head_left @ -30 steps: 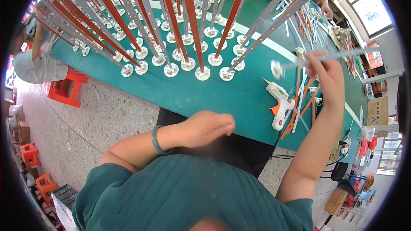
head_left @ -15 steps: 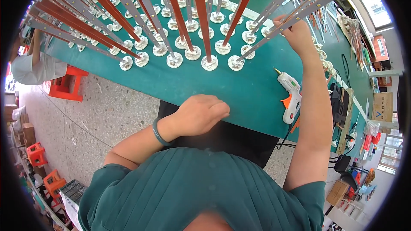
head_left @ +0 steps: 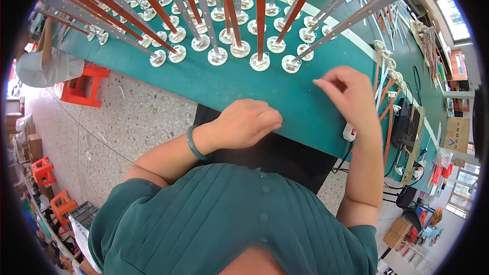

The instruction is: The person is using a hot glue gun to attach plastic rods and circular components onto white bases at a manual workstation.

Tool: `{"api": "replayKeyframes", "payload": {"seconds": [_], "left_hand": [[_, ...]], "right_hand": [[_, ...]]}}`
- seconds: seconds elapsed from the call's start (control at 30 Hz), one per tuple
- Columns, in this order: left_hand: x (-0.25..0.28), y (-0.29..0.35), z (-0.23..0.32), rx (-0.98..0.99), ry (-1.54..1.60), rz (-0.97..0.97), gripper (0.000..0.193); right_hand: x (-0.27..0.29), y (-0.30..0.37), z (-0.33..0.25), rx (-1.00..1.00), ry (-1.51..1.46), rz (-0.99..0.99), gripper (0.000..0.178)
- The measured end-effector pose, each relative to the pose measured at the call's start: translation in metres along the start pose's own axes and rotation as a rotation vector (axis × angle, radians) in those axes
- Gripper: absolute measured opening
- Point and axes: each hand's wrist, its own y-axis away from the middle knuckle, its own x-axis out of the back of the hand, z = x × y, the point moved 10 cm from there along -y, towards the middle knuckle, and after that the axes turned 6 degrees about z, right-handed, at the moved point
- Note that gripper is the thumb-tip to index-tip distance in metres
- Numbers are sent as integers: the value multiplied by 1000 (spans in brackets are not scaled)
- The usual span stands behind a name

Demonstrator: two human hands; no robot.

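My left hand (head_left: 249, 123) rests by the table's near edge, its fingers curled closed; the palm side is hidden, so I cannot tell whether anything is in it. To its right my right hand (head_left: 351, 94) hovers over the table, open, thumb and forefinger curved apart with nothing seen between them. Under its wrist shows the white rear end of a glue gun (head_left: 349, 132); the rest is covered. Beyond both hands stand long grey strips dotted with small LEDs (head_left: 359, 19) and rust-brown strips (head_left: 261, 25), rising from round white bases (head_left: 291, 64).
The green table (head_left: 244, 89) carries many such bases in rows. Along its right side lie loose strips (head_left: 389, 35), a black device (head_left: 403, 122) and cables. Someone in a light top (head_left: 46, 69) sits at the left on an orange stool (head_left: 84, 89).
My right hand has come back from the strips at the far right toward me, now above the glue gun. The left hand stays curled at the edge. My view has shifted slightly.
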Motion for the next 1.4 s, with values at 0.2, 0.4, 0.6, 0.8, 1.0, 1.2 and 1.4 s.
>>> {"api": "replayKeyframes", "payload": {"seconds": [0.2, 0.4, 0.6, 0.8, 1.0, 1.2, 1.4], "left_hand": [[2, -8, 6, 48, 66, -58, 5], [41, 102, -45, 397, 240, -271, 26], [58, 457, -241, 1107, -795, -521, 60], [-50, 446, -227, 1684, 431, 66, 55], [7, 342, -168, 1522, 341, 30, 39], [60, 87, -16, 640, 322, -204, 19], [14, -62, 112, -131, -92, 40, 41]], "right_hand": [[-1, 16, 3, -17, 53, 137, 19], [77, 96, 64, -190, 82, 368, 27], [147, 137, 181, -531, 481, 567, 30], [151, 151, 196, -732, 872, 494, 27], [145, 160, 214, -694, 918, 446, 19], [169, 162, 125, -353, 626, 756, 9], [105, 120, -65, 311, 650, 274, 6]]}}
